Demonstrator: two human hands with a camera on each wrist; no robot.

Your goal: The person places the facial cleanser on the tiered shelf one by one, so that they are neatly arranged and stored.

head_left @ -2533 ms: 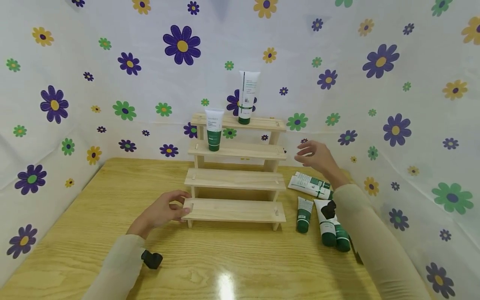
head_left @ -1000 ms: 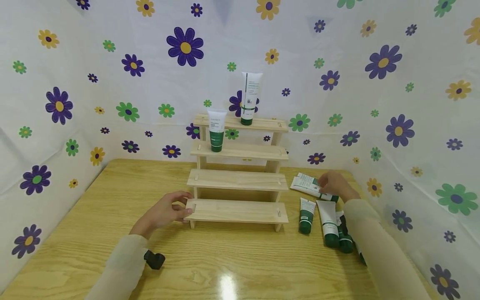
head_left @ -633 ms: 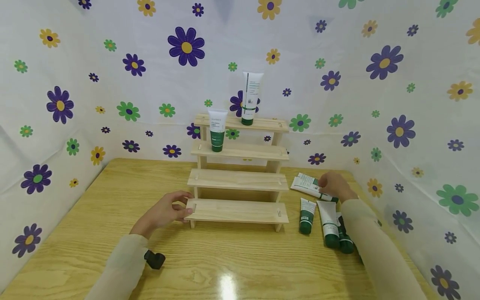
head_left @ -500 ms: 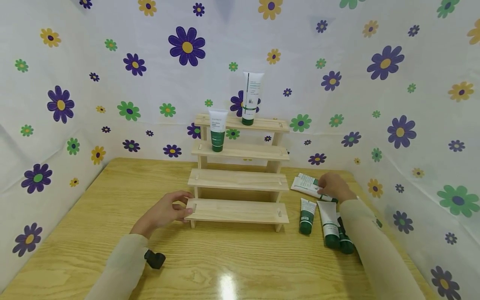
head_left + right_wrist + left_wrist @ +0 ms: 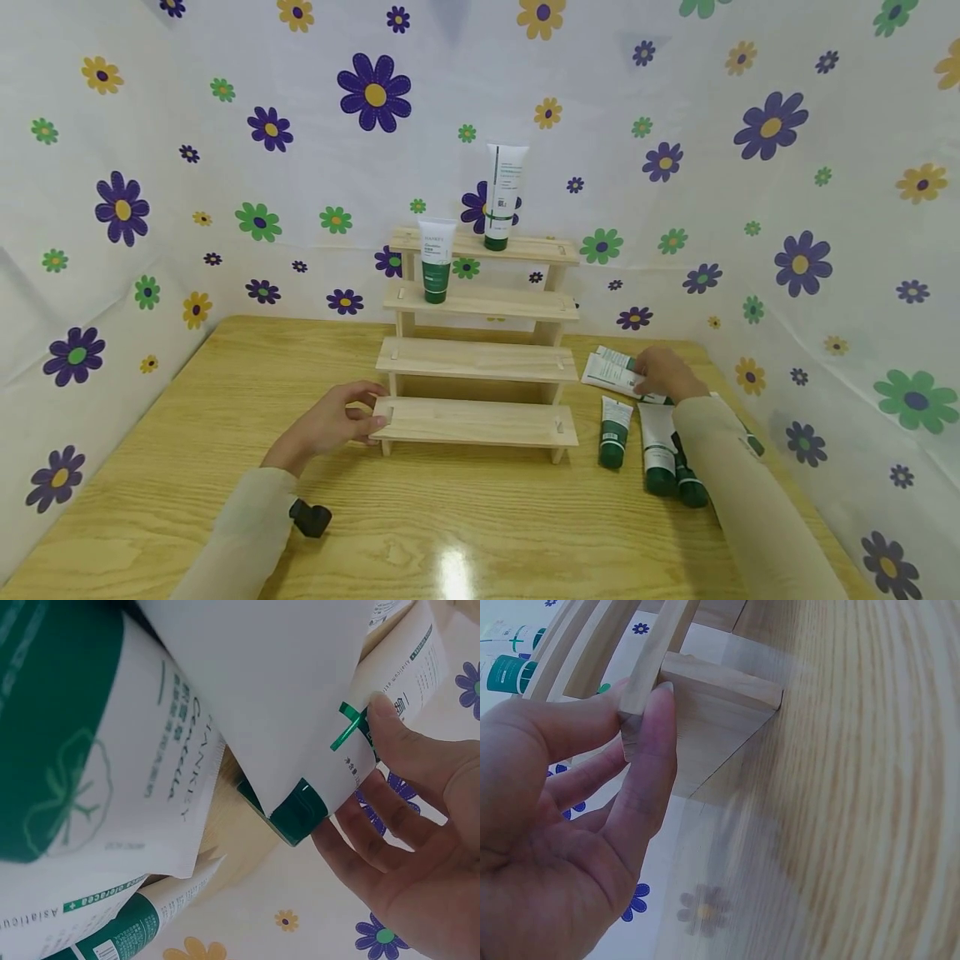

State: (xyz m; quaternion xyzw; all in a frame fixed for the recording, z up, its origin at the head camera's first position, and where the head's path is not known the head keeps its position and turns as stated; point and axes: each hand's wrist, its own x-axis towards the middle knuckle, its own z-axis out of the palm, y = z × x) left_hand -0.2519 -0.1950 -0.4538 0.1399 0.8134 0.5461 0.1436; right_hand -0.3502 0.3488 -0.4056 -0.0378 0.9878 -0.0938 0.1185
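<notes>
Reaching forward, the left hand (image 5: pixel 337 421) has its bent-fingered grip clamped on the left end of the bottom shelf (image 5: pixel 472 419) of the rack (image 5: pixel 476 357), while the right hand (image 5: pixel 667 372), its back turned up, pinches a tube (image 5: pixel 611 377) on the table (image 5: pixel 360 517) near the rack's right side.

The right hand (image 5: pixel 666 373) — its sleeve (image 5: pixel 750 492) cut off below — partly hides a white tube (image 5: pixel 611 377).

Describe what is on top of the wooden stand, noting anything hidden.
A tall white tube stands on the top step; a shorter green-and-white tube stands on the next step down. The left hand pinches the lowest step. Wood under both tubes is covered.
</notes>
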